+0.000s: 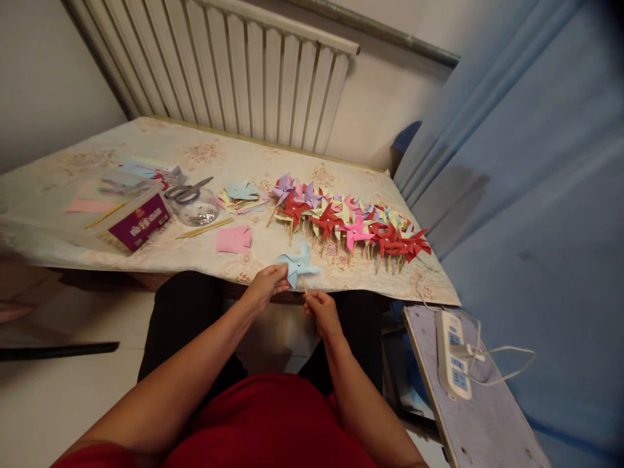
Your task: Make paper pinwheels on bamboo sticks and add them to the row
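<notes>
A light blue paper pinwheel (296, 266) with a pin at its centre is held up at the table's front edge. My left hand (269, 284) pinches one of its paper blades. Lower down, my right hand (322, 311) grips the thin wooden stick (305, 284) under the pinwheel. On the tablecloth just left of it lies a pink cut paper square (234, 240). Behind that is a stack of cut paper squares (244, 195) in several colours. Many finished pinwheels (327, 220) in red, pink, purple and yellow are bunched to the right.
Scissors (188, 191) rest over a clear bowl of pins (197, 211), with loose sticks (205, 228) in front. A purple-labelled box (139, 223) stands to the left. At right, a power strip (453, 354) with a white cable lies on a small bench (492, 422) beside a blue curtain (536, 214).
</notes>
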Available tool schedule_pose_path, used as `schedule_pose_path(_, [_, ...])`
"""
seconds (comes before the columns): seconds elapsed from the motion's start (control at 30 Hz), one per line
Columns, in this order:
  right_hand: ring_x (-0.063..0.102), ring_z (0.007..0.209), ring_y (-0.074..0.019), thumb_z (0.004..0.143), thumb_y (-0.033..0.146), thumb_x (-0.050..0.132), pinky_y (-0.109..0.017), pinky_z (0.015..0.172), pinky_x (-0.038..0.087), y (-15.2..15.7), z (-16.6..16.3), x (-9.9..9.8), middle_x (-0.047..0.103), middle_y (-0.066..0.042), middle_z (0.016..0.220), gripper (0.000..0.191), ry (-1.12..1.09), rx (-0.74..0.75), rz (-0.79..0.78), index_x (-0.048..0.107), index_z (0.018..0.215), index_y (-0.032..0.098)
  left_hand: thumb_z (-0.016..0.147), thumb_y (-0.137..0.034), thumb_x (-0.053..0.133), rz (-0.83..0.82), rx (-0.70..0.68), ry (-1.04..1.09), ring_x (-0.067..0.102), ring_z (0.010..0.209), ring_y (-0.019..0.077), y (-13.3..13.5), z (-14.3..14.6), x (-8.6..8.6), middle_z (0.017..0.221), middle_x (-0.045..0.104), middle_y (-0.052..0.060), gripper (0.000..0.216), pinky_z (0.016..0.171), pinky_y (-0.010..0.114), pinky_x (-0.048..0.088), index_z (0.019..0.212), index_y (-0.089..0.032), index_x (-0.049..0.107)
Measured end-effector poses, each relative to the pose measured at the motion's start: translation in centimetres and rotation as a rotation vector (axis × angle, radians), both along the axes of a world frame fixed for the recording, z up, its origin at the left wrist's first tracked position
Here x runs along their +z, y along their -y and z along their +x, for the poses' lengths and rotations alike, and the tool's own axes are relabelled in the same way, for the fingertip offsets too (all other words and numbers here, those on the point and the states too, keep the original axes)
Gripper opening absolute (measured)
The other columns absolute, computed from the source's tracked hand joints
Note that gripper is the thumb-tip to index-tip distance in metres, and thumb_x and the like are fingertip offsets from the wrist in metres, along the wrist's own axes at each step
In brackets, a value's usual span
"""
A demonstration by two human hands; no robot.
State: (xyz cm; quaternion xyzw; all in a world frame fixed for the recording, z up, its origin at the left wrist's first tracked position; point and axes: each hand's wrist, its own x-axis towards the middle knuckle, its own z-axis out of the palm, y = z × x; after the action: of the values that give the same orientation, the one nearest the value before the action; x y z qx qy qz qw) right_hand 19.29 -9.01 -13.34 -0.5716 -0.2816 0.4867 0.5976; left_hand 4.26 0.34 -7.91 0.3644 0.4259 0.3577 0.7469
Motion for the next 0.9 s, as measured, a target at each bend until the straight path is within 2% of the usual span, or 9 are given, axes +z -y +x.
schedule_pose_path(0.13, [0.046,0.042,-0.0085,0.063,0.042,0.075,-0.022,0.045,0.034,-0.1,0.0,-0.1,0.059,0.004,0.052,0.028,0.004,-0.009,-0.007,0.064,0.071,0.017,0.062,-0.030,0.082,-0.038,-0.036,-0.029,0.066,0.074,0.0134,0.5,0.1,-0.2,0.079,0.068,0.002,0.036,0.073,0.026,0.050,0.088,-0.014,0.063])
schedule_pose_path(0.37, [0.046,0.041,-0.0086,0.063,0.042,0.075,-0.022,0.045,0.033,-0.1,0.0,-0.3,0.059,0.004,0.051,0.028,0.007,0.010,-0.011,0.064,0.071,0.018,0.061,-0.027,0.081,-0.088,-0.090,0.016,0.062,0.066,0.0105,1.0,0.7,-0.5,0.072,0.069,0.003,0.032,0.070,0.024,0.049,0.084,-0.015,0.063])
schedule_pose_path(0.67, [0.045,0.040,-0.0085,0.063,0.040,0.074,-0.022,0.044,0.032,-0.2,-0.1,-0.2,0.059,0.004,0.050,0.026,0.025,-0.001,-0.017,0.064,0.070,0.018,0.062,-0.030,0.076,-0.015,-0.032,-0.085,0.057,0.057,0.0085,0.9,1.1,-0.4,0.062,0.064,0.000,0.026,0.061,0.020,0.045,0.072,-0.016,0.055])
schedule_pose_path(0.9, [0.046,0.042,-0.0088,0.065,0.039,0.073,-0.023,0.046,0.033,0.1,-0.3,0.6,0.059,0.004,0.051,0.024,0.026,0.028,-0.006,0.064,0.070,0.018,0.062,-0.032,0.073,0.058,0.022,-0.153,0.056,0.056,0.0096,0.1,0.6,-0.8,0.060,0.062,-0.001,0.025,0.056,0.020,0.042,0.068,-0.017,0.054])
